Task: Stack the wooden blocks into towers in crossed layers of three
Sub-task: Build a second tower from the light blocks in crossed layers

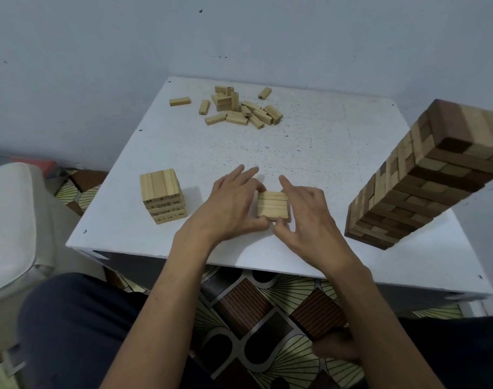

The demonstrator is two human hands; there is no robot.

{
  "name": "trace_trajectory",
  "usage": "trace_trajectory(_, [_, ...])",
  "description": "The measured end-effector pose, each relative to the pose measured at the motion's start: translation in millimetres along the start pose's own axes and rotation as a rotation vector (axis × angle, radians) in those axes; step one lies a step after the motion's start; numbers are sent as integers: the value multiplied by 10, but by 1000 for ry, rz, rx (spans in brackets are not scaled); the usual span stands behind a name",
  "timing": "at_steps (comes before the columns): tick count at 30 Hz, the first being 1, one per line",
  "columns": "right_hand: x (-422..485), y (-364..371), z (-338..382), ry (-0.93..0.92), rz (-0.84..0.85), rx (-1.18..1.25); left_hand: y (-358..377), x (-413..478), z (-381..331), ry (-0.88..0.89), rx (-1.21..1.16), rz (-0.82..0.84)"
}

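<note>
A low stack of pale wooden blocks [272, 205] stands near the front middle of the white table [324, 141]; its top layer shows three blocks side by side. My left hand [231, 203] holds its left side, thumb curled at the front corner. My right hand [307, 211] pinches its right side, thumb at the front, index finger stretched along the far edge. A finished short tower [162, 196] with printed numbers stands to the left. Several loose blocks [239, 109] lie in a pile at the back.
A tall tower of mixed dark and light blocks [425, 178] rises at the right, close to my right hand. A white cushioned seat [9, 226] is left of the table. Patterned floor [253, 318] and my dark-trousered knees lie below.
</note>
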State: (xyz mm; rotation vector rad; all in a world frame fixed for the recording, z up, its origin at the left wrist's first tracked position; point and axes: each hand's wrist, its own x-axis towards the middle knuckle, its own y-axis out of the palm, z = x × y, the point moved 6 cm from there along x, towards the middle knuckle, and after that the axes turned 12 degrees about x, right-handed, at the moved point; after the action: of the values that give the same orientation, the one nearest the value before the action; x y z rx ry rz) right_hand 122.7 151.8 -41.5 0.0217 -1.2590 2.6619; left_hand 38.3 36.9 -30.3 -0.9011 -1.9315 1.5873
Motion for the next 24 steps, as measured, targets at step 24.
trace_trajectory(24, [728, 399, 1341, -426, 136, 166, -872, -917, 1270, -241, -195, -222])
